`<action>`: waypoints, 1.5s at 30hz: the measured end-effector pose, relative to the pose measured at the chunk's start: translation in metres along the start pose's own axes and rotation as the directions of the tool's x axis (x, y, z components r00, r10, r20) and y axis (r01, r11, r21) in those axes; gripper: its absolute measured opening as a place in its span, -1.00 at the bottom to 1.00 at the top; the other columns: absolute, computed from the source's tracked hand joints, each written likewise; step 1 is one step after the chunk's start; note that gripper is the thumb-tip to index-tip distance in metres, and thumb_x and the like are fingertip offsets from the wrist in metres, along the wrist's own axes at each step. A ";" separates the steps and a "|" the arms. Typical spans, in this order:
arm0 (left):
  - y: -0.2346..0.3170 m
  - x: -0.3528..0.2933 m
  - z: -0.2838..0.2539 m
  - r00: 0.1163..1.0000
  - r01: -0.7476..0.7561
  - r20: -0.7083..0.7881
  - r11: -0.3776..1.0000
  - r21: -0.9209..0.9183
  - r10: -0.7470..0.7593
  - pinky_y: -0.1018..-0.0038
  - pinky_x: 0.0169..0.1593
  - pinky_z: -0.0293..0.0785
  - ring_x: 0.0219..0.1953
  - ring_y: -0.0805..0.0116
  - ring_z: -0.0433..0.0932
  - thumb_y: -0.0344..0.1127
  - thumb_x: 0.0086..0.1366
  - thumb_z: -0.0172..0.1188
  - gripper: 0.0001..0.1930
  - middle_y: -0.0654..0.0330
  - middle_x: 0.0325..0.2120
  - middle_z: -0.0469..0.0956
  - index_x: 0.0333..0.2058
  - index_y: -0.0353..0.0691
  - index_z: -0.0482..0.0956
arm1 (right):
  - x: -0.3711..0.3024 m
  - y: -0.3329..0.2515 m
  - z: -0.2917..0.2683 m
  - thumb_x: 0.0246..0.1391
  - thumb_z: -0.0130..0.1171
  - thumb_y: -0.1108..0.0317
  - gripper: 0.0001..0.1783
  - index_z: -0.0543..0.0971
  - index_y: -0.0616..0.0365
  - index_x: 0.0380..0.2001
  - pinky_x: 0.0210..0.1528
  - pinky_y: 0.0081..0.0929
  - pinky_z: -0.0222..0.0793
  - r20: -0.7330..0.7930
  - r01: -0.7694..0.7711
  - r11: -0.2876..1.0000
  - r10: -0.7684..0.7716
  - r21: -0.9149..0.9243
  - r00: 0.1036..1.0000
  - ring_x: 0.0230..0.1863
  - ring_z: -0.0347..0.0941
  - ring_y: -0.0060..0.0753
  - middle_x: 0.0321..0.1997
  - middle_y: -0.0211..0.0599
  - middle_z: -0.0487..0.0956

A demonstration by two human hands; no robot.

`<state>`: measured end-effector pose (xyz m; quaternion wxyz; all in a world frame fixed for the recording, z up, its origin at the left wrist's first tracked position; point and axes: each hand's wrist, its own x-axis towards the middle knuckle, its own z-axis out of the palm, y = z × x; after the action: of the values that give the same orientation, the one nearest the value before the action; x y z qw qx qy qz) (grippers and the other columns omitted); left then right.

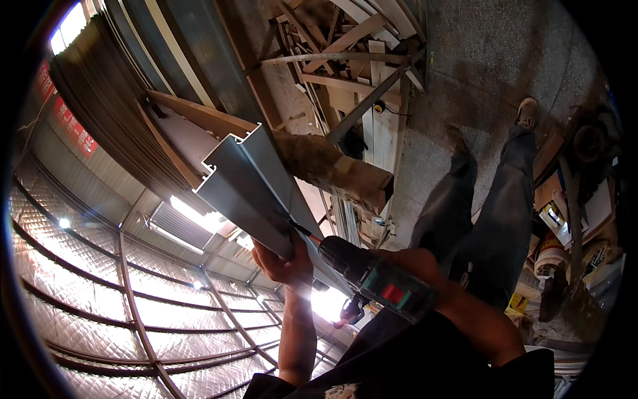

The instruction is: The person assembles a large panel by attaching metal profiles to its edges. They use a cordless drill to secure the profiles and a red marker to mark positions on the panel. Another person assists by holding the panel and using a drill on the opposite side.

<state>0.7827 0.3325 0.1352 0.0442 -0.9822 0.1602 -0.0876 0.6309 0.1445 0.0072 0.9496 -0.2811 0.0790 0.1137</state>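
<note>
A long grey metal profile (pixel 232 193) with a stepped, channelled cross-section slants across the middle, its cut end at upper left. My left hand (pixel 282 266) grips its lower edge, fingers curled around the metal. In my right hand (pixel 415 266) is a dark green and black cordless drill (pixel 355 263) with a red patch on its body. The drill's bit points left at the profile's face, close to my left hand. Whether the tip touches the metal or a screw, I cannot tell.
Behind the profile runs a rough timber beam (pixel 339 169). Scrap wood strips (pixel 352 60) pile up at the top, beside a tape measure (pixel 379 106). My legs (pixel 492 206) stand on the concrete floor (pixel 492 53). Buckets and clutter (pixel 551 256) lie at right.
</note>
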 end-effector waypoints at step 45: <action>0.034 -0.002 -0.022 0.991 0.065 -0.053 0.784 -0.618 -0.124 0.63 -0.30 0.25 -0.44 0.64 0.27 -0.56 0.32 0.17 -0.70 0.39 -0.48 0.32 0.02 -0.29 0.48 | 0.034 -0.021 -0.028 0.01 0.46 0.22 -0.26 0.48 0.02 0.29 -0.02 -0.27 0.65 -0.024 0.242 0.961 -0.247 -0.136 0.969 -0.10 0.72 -0.26 -0.06 -0.18 0.71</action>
<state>0.7664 0.3001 0.1525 -0.2891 -0.9449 0.1325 -0.0776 0.6668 0.1175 -0.0127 0.9339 -0.3533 0.0552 -0.0050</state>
